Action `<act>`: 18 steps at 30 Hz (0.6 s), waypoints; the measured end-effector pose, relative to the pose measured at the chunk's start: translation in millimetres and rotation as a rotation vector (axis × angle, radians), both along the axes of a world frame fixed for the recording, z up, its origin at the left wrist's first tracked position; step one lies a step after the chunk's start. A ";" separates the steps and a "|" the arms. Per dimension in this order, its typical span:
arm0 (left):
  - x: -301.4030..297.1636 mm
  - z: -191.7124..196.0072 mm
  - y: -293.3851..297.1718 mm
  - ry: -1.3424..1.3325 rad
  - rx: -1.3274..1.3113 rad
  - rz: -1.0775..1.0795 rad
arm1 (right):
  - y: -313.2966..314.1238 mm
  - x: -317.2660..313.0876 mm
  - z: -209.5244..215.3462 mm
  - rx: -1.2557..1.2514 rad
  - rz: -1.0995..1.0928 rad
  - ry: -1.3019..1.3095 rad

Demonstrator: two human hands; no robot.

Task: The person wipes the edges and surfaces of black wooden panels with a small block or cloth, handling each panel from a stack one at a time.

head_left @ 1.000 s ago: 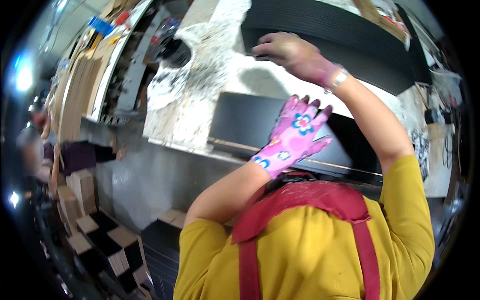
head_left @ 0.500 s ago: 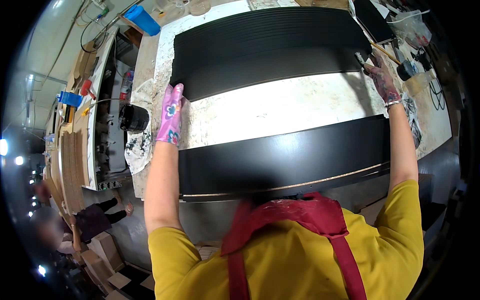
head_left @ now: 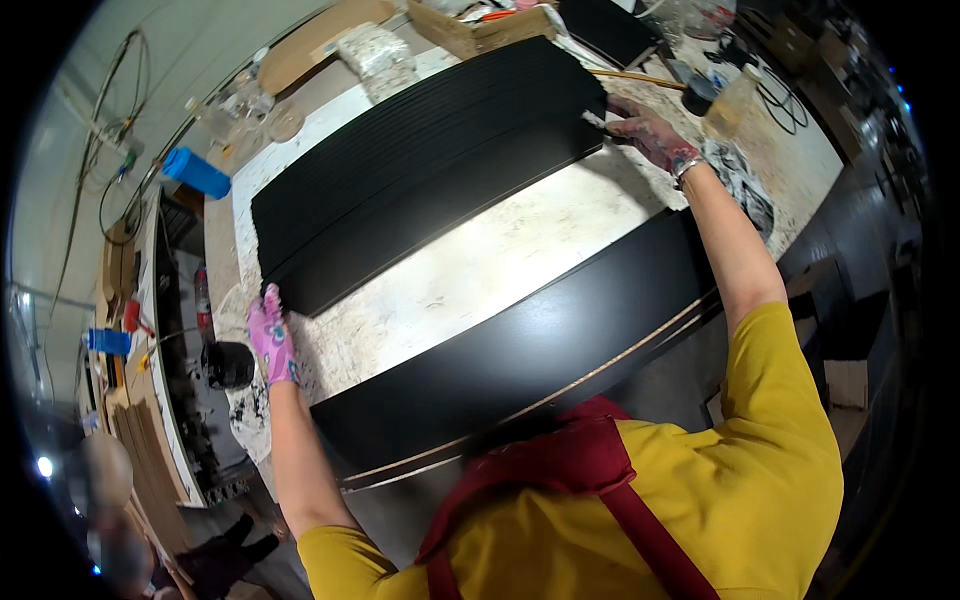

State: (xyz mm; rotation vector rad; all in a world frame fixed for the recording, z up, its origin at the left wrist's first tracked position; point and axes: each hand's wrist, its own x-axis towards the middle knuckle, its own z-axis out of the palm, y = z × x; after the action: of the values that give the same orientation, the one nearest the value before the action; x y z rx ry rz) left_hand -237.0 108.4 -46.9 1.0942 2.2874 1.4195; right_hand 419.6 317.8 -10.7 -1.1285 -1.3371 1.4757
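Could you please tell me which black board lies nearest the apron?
The long front board with the tan edge; the layered stack lies beyond it, between left hand and right hand.

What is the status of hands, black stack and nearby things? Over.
Left hand at left end of stack; right hand at right end. Stack on table. Black pot close beside left hand.

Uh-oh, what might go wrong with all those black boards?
The left hand might knock the dark pot close beside it. The stained glove on the right hand might smudge the stacked boards. The front board might slip, since it lies along the table's near edge.
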 end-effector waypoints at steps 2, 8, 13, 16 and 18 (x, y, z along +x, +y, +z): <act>-4.5 10.9 3.7 -0.109 -0.041 0.028 | -12.5 8.1 21.8 -0.045 0.060 -0.034; 12.5 22.9 32.8 -0.272 0.112 -0.187 | -18.6 -53.7 60.8 0.159 0.123 0.072; -26.4 7.5 5.9 -0.356 -0.084 -0.157 | -19.9 43.8 4.6 -0.024 -0.157 0.174; -17.5 -1.0 -21.7 -0.333 -0.462 -0.330 | -26.2 80.2 -20.0 -0.285 -0.319 -0.075; 37.8 15.4 -16.4 -0.321 -0.766 -0.373 | -15.7 139.0 -55.9 -0.131 -0.106 -0.312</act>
State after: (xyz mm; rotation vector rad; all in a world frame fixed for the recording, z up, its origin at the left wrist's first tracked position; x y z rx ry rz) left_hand -199.1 91.9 -31.5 0.8841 1.9656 0.4528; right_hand 558.5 302.0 -66.6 -1.5405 -1.3775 1.3655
